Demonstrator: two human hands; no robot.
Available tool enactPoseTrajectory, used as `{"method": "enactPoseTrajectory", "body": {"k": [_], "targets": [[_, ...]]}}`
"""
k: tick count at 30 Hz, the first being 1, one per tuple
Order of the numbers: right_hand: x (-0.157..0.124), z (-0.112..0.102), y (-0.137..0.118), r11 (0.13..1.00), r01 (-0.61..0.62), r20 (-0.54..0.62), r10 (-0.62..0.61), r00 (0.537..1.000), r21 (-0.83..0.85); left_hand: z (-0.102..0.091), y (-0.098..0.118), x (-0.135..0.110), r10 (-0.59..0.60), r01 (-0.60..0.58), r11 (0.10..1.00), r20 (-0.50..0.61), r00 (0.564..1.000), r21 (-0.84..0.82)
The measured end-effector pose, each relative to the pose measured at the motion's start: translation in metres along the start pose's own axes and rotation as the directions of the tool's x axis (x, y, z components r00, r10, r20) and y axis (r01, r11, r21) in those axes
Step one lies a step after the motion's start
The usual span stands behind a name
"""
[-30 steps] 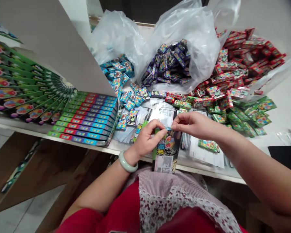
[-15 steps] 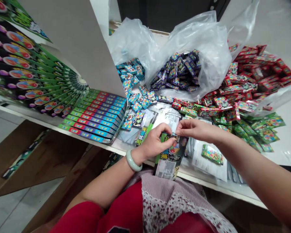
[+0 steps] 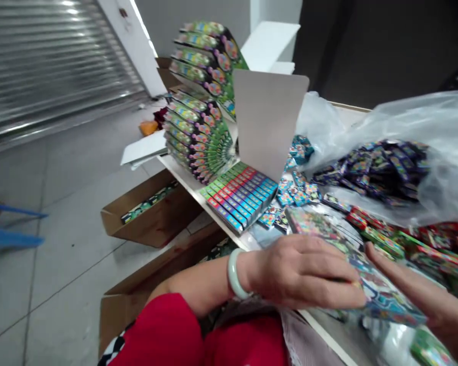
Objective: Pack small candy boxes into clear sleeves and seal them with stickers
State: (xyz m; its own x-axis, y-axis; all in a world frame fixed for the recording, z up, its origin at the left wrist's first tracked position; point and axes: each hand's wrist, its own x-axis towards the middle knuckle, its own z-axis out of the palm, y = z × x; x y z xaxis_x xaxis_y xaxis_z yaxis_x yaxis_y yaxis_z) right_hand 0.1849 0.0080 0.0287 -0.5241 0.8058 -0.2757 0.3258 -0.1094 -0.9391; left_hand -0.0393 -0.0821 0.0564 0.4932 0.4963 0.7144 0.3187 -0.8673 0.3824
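Over the worktop (image 3: 324,335), the left hand (image 3: 307,272) holds a box (image 3: 385,295); the right hand's (image 3: 427,300) grip is unclear, so lopsided support could drop it.

Head-worn view, facing forward and down, near hands (image 3: 303,272)

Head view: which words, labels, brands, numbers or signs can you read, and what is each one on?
No text can be read.
Flat printed box at the left hand: too blurred.
Lined-up boxes with coloured edges: labels too small.
Fanned printed flaps: too small and blurred.
Blue packets, purple packets and red packets: too small and blurred.
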Motion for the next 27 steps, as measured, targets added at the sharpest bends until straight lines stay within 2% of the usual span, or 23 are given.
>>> {"method": "enactPoseTrajectory", "body": {"k": [1,2,3,5,7,8,9,10,11,14,16,18,22,27], "targets": [[0.006,0.011,-0.006,0.997,-0.058,0.050,0.056,0.997,0.045,-0.003,-0.001,-0.005,0.054,-0.059,0.994,0.058,0.997,0.088],[0.013,0.021,-0.013,0.988,-0.131,0.112,0.121,0.986,0.081,-0.005,-0.002,-0.012,0.073,-0.089,0.983,0.099,0.992,0.161],[0.022,0.032,-0.019,0.982,-0.162,0.124,0.149,0.981,0.100,-0.007,-0.005,-0.020,0.066,-0.093,0.972,0.131,0.989,0.217],[0.041,0.049,-0.032,0.991,-0.100,0.075,0.094,0.993,0.084,-0.017,-0.012,-0.041,-0.017,-0.024,0.958,0.138,0.990,0.286],[0.062,0.061,-0.043,0.999,0.037,0.019,-0.037,0.999,0.018,-0.038,-0.027,-0.064,-0.185,0.158,0.933,0.052,0.981,0.324],[0.071,0.066,-0.048,0.992,0.121,0.003,-0.121,0.993,-0.026,-0.052,-0.038,-0.075,-0.296,0.287,0.897,-0.028,0.955,0.337],[0.080,0.070,-0.052,0.976,0.203,-0.005,-0.204,0.979,-0.078,-0.068,-0.051,-0.085,-0.417,0.433,0.823,-0.125,0.900,0.367],[0.088,0.074,-0.056,0.951,0.279,-0.007,-0.282,0.959,-0.133,-0.083,-0.066,-0.095,-0.535,0.565,0.708,-0.199,0.821,0.425],[0.095,0.078,-0.060,0.922,0.343,-0.010,-0.350,0.937,-0.183,-0.097,-0.081,-0.103,-0.635,0.630,0.601,-0.186,0.750,0.492],[0.111,0.093,-0.070,0.837,0.459,0.003,-0.480,0.877,-0.299,-0.123,-0.120,-0.118,-0.707,0.651,0.537,-0.136,0.695,0.536],[0.118,0.104,-0.076,0.795,0.497,0.017,-0.525,0.851,-0.348,-0.127,-0.134,-0.122,-0.720,0.643,0.533,-0.104,0.686,0.550],[0.124,0.114,-0.080,0.758,0.514,0.004,-0.560,0.828,-0.402,-0.126,-0.138,-0.123,-0.728,0.635,0.527,-0.085,0.680,0.565],[0.139,0.134,-0.085,0.672,0.539,-0.039,-0.643,0.765,-0.507,-0.126,-0.135,-0.126,-0.722,0.614,0.545,-0.053,0.690,0.572],[0.158,0.168,-0.083,0.608,0.607,0.039,-0.690,0.723,-0.512,-0.132,-0.134,-0.128,-0.700,0.596,0.590,-0.023,0.714,0.544]]}}
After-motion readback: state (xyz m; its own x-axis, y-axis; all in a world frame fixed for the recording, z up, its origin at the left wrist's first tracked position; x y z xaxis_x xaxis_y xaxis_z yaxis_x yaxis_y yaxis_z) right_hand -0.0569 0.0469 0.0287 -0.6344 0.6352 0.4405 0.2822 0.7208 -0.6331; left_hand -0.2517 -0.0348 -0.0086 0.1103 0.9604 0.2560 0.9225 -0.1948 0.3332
